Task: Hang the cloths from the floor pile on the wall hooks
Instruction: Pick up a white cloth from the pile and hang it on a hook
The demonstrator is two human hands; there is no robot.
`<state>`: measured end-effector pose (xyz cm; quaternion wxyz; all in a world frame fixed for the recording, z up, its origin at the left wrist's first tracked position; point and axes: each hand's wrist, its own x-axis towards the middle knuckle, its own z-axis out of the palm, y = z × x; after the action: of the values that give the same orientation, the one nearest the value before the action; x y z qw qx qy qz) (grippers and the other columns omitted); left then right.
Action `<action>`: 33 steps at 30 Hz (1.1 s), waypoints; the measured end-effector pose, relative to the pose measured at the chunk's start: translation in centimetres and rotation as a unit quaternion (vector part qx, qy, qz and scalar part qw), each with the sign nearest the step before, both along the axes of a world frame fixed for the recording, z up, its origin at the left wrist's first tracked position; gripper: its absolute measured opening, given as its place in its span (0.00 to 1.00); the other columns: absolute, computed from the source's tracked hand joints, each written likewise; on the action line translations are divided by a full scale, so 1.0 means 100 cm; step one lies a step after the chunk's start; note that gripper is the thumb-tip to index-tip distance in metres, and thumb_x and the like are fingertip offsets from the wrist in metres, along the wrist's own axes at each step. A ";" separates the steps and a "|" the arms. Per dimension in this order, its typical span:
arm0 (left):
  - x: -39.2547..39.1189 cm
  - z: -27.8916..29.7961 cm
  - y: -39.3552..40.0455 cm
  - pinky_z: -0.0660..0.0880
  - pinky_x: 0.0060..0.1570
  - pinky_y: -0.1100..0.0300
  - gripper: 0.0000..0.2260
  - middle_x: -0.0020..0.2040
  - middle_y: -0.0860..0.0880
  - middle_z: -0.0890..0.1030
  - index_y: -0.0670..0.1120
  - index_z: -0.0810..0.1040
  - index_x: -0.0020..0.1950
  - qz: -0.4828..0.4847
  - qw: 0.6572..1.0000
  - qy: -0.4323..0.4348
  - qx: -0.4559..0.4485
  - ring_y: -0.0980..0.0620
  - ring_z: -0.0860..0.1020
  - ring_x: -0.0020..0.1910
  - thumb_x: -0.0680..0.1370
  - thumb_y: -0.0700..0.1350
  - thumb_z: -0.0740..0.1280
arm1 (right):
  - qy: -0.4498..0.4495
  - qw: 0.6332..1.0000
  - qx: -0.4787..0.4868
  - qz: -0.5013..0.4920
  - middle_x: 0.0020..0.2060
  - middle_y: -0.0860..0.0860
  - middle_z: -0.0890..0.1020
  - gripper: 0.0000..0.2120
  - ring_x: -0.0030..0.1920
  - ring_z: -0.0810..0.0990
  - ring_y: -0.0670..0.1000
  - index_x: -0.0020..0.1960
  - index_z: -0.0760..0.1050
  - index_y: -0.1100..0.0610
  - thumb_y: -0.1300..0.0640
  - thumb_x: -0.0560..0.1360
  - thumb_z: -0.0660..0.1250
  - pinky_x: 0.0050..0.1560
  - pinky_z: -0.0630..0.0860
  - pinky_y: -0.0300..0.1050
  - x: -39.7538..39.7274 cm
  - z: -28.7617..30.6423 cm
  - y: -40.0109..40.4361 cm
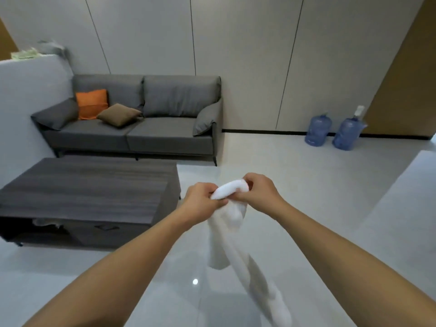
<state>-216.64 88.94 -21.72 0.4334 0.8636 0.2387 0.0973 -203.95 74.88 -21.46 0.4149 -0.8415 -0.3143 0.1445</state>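
Observation:
A white cloth (227, 223) hangs in front of me, held up by both hands above the glossy floor. My left hand (202, 201) grips its bunched top edge from the left. My right hand (258, 192) pinches the same top fold from the right, close to the left hand. The rest of the cloth trails down in two twisted tails toward the lower right. No wall hooks and no floor pile show in this view. Two cloths, one pale green (24, 54) and one grey (53, 47), lie on top of a partition at the far left.
A dark wooden coffee table (89, 187) stands at the left, a grey sofa (141, 119) with orange and brown cushions behind it. Two blue water jugs (332, 132) sit by the panelled wall at the right. Shiny white floor (295, 180) lies ahead.

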 end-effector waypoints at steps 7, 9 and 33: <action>0.074 -0.002 -0.014 0.82 0.53 0.47 0.06 0.49 0.47 0.85 0.47 0.82 0.53 -0.002 0.984 -0.035 -0.176 0.48 0.84 0.49 0.79 0.47 0.71 | 0.276 0.957 0.054 0.068 0.53 0.48 0.84 0.18 0.58 0.82 0.49 0.61 0.80 0.49 0.50 0.72 0.76 0.61 0.79 0.51 0.069 -0.033 -0.034; 0.092 -0.001 -0.014 0.82 0.53 0.46 0.06 0.49 0.47 0.86 0.46 0.82 0.54 -0.011 0.979 -0.034 -0.199 0.48 0.85 0.49 0.79 0.45 0.71 | 0.283 0.955 0.074 0.056 0.49 0.49 0.85 0.21 0.56 0.83 0.52 0.61 0.80 0.51 0.49 0.71 0.78 0.61 0.79 0.51 0.080 -0.036 -0.030; 0.313 0.024 0.265 0.74 0.31 0.64 0.07 0.34 0.52 0.83 0.42 0.82 0.42 0.086 0.955 -0.165 -0.230 0.57 0.80 0.32 0.78 0.45 0.73 | 0.109 0.984 -0.133 -0.043 0.28 0.49 0.72 0.14 0.30 0.69 0.47 0.31 0.73 0.57 0.56 0.69 0.76 0.29 0.63 0.37 0.295 -0.098 0.157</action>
<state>-185.32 115.40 -19.30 0.6436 0.6888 0.2528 0.2177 -174.41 90.58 -31.22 0.3369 -0.8811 -0.2090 0.2578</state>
